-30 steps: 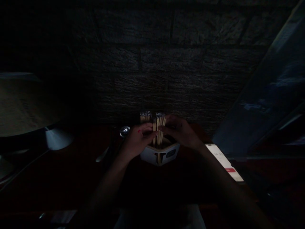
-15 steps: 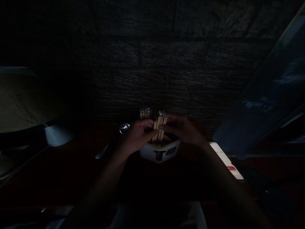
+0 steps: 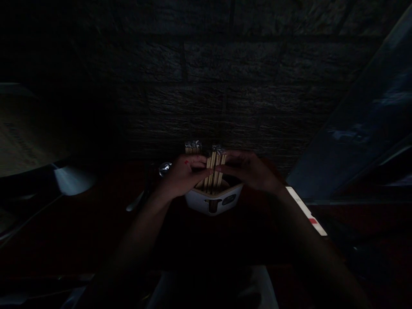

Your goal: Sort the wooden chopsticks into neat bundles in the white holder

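Several pale wrapped chopsticks [image 3: 215, 171] stand upright in a bunch, their clear wrappers crinkled at the top. My left hand [image 3: 186, 174] pinches the bunch from the left, thumb in front. From the right, my right hand [image 3: 251, 169] grips it the same way. The lower ends of the bunch are inside a white box [image 3: 198, 205] with a wooden-looking rim and a dark cut-out in front. Another group of wrapped chopsticks [image 3: 193, 148] shows behind my left hand. How deep the held bunch reaches is hidden.
A spoon [image 3: 135, 201] and a shiny round object [image 3: 165, 168] lie left of the box. A lit phone [image 3: 307, 211] rests at the right. A dark textured brick wall [image 3: 206, 94] rises behind. Further left are a white cone-shaped object [image 3: 72, 179] and a large tan form [image 3: 28, 133].
Both hands keep their hold on the chopsticks, which look slightly more spread out now. The whole view has shifted a little.
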The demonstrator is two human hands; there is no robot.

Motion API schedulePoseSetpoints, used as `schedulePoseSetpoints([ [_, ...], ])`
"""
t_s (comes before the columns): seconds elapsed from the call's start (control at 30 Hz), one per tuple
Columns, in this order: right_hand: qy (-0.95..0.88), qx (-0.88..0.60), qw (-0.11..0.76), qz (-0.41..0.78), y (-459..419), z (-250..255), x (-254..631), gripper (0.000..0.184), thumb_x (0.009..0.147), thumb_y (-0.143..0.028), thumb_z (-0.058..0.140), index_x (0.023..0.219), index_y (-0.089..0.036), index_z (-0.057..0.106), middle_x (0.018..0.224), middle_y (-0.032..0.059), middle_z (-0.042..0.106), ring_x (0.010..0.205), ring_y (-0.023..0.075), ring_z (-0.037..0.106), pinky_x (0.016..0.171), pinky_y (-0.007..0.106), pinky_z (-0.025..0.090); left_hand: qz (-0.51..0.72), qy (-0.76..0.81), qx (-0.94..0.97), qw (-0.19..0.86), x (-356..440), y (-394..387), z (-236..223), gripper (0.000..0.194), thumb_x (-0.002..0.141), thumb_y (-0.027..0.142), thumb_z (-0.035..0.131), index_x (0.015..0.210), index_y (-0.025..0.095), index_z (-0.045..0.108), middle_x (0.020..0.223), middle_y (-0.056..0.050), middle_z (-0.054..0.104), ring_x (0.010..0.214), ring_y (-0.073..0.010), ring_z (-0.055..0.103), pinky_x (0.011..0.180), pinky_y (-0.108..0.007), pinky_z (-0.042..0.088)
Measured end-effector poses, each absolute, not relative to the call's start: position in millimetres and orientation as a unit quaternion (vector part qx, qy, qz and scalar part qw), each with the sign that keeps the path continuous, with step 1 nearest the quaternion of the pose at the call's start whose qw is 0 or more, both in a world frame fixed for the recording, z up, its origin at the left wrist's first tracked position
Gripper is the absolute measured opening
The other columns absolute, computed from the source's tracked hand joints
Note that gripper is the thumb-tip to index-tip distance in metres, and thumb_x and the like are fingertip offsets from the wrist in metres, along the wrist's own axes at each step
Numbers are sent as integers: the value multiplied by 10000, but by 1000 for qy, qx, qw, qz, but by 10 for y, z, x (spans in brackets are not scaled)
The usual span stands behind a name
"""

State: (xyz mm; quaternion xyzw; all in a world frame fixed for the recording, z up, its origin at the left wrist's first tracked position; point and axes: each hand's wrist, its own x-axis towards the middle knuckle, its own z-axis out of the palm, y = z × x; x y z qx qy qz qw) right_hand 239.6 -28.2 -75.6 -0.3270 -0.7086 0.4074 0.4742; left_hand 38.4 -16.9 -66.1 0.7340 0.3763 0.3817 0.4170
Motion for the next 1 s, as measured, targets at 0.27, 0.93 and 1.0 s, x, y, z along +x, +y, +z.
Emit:
schedulePoseSetpoints([
  [0.27, -709, -321, 466, 420, -281, -714, 2319, 212, 748, -280, 780, 943, -214, 733, 942, 10, 750, 903, 175, 682, 875, 342, 514, 375, 357, 735, 437, 306, -98, -703, 158, 762, 277, 719, 822, 131, 721, 781, -34, 714, 714, -153, 665, 658, -257, 521],
  [0.93, -723, -363, 433, 397, -252, -747, 2363, 314, 785, -299, 747, 1089, -226, 714, 952, 21, 756, 876, 174, 685, 821, 337, 524, 373, 347, 767, 390, 246, -123, -712, 172, 800, 298, 687, 871, 143, 709, 925, -61, 745, 899, -194, 682, 818, -303, 516],
  [1.0, -719, -363, 436, 401, -271, -732, 2357, 310, 777, -289, 752, 1078, -230, 712, 926, 14, 756, 863, 170, 686, 802, 329, 528, 371, 355, 772, 375, 211, -138, -720, 163, 812, 295, 673, 870, 147, 708, 915, -58, 745, 883, -193, 684, 800, -300, 518],
])
